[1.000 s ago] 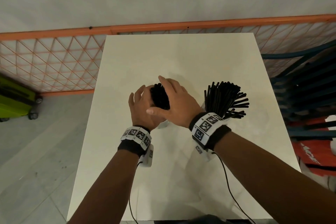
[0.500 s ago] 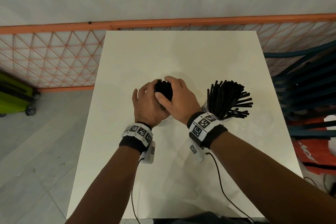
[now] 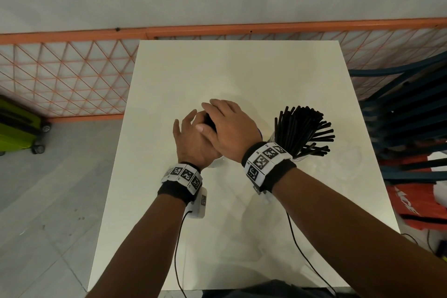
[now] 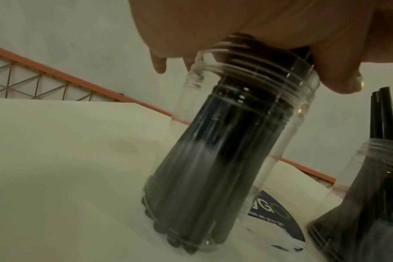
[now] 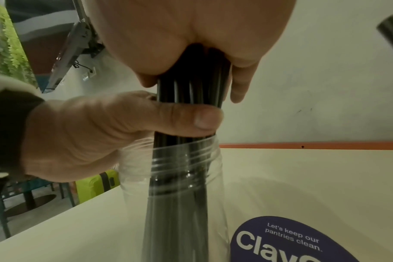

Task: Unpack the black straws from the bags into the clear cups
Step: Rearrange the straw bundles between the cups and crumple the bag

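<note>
A clear cup (image 4: 287, 127) (image 5: 213, 170) stands on the white table (image 3: 242, 68), hidden under my hands in the head view. A bundle of black straws (image 3: 209, 121) (image 5: 191, 94) (image 4: 213, 150) stands in it, reaching its bottom. My left hand (image 3: 193, 143) (image 5: 90, 133) grips the bundle just above the rim, thumb across the front. My right hand (image 3: 229, 128) (image 5: 191, 26) caps the straw tops, fingers curled down around them. To the right, a second clear cup (image 3: 300, 156) (image 4: 370, 195) holds a fanned-out bunch of black straws (image 3: 302, 128).
A purple printed label (image 5: 292, 244) (image 4: 274, 212) lies on the table between the two cups. An orange mesh fence (image 3: 72, 75) runs behind the table. Stacked blue chairs (image 3: 406, 116) stand at the right, a green suitcase (image 3: 17, 126) on the floor at the left.
The bundle has sunk lower into the cup. My right hand has slid over the straw tops, covering most of them, and both hands have come closer together.
</note>
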`<state>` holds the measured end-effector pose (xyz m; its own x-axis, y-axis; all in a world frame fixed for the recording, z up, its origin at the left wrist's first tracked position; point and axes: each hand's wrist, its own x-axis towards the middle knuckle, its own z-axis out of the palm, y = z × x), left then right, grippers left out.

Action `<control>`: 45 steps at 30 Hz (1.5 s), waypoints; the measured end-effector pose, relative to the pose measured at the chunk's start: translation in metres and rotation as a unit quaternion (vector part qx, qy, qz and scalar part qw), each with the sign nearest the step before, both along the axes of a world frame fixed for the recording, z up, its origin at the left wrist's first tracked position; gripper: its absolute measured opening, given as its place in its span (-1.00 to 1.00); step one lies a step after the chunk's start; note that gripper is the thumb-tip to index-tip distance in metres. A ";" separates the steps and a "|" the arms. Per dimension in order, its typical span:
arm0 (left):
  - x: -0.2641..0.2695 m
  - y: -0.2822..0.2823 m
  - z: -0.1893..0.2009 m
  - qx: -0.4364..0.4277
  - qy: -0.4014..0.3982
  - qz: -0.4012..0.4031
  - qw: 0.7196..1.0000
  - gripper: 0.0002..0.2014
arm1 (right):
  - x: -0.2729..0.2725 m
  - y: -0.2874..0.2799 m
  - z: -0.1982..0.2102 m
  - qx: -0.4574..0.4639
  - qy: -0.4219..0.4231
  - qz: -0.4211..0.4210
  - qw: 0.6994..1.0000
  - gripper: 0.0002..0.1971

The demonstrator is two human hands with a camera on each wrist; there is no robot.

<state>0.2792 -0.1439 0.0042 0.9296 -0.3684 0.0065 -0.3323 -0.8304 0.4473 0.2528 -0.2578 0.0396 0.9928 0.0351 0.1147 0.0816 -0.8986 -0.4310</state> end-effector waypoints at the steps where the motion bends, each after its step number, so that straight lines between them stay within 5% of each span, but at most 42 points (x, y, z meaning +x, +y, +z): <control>1: 0.000 0.000 -0.001 -0.011 0.000 0.003 1.000 -0.41 | 0.000 0.000 0.001 -0.008 0.000 0.005 1.000 -0.43; 7: 0.000 0.003 -0.006 -0.011 0.001 0.008 1.000 -0.35 | -0.003 0.002 0.004 -0.085 0.027 -0.004 0.996 -0.24; 29: -0.003 0.003 -0.007 -0.058 0.026 0.049 0.997 -0.25 | -0.004 -0.005 0.008 0.001 0.017 0.003 1.000 -0.13; 37: -0.005 0.022 0.004 -0.242 0.036 0.079 0.966 0.34 | -0.050 -0.049 0.104 0.178 -0.091 -0.128 0.972 -0.34; 41: -0.041 0.038 0.010 -0.351 -0.042 0.110 0.929 0.02 | -0.098 -0.101 0.159 0.226 -0.145 -0.186 0.945 -0.63; 45: -0.097 0.028 0.016 -0.315 -0.083 0.014 0.945 -0.50 | -0.131 -0.143 0.145 0.178 -0.097 -0.254 0.946 -0.68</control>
